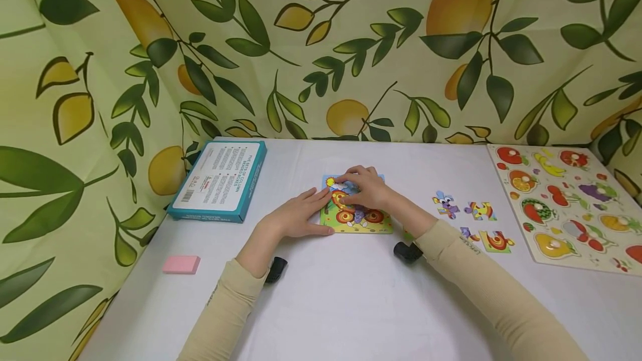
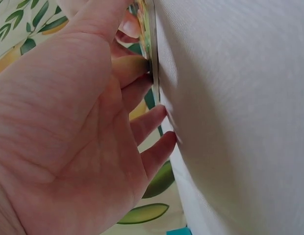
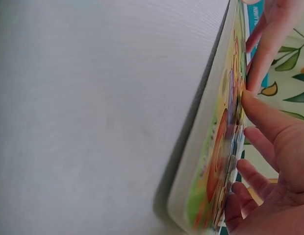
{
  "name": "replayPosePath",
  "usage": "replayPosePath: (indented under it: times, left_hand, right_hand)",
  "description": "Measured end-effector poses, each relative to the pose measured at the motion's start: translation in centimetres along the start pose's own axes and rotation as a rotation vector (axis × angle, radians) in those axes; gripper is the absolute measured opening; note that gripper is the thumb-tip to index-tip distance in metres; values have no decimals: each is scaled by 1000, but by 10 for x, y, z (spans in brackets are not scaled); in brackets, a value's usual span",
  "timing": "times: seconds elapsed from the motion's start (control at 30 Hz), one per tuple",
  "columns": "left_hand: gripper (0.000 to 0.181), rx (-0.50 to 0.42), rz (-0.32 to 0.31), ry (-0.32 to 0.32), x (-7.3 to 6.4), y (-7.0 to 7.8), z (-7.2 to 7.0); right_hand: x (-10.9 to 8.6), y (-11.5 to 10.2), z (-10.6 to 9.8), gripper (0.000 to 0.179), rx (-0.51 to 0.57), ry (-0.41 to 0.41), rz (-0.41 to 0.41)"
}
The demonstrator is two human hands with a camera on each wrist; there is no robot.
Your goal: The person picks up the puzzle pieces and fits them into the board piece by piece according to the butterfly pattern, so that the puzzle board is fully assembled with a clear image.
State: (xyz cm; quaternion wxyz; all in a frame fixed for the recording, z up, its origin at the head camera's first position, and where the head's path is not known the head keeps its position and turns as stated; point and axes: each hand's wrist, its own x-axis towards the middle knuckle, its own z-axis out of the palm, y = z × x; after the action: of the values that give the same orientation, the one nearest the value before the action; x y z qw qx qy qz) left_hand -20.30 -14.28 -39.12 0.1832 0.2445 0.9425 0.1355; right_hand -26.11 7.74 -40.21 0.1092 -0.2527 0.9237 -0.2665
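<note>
A jigsaw board (image 1: pixel 357 227) with a yellow ground and a butterfly picture lies flat on the white table. My left hand (image 1: pixel 302 214) rests along its left edge, the fingers fairly straight and the thumb by the lower left corner. Over the upper middle of the board is my right hand (image 1: pixel 368 187), its thumb and fingertips spread and touching the picture. The right wrist view also shows these fingertips on the board's face (image 3: pixel 221 152). Part of the picture is hidden under both hands. Several loose jigsaw pieces (image 1: pixel 496 241) lie to the right, beyond my right forearm.
A teal box (image 1: pixel 219 180) with a white label lies at the back left. Nearer on that side is a pink block (image 1: pixel 181 264). A wooden fruit peg puzzle (image 1: pixel 567 210) covers the right end of the table. Patterned cloth (image 1: pixel 321 71) hangs behind and at the sides.
</note>
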Motion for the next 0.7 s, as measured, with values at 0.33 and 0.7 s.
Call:
replayPosePath:
  times: [0.33, 0.7]
  left_hand:
    - [88, 10, -27, -6, 1, 1, 0]
    - [87, 5, -26, -6, -1, 3, -3]
  right_hand:
    - [1, 2, 1, 50, 36, -2, 2]
    - [2, 1, -1, 34, 88, 17, 0]
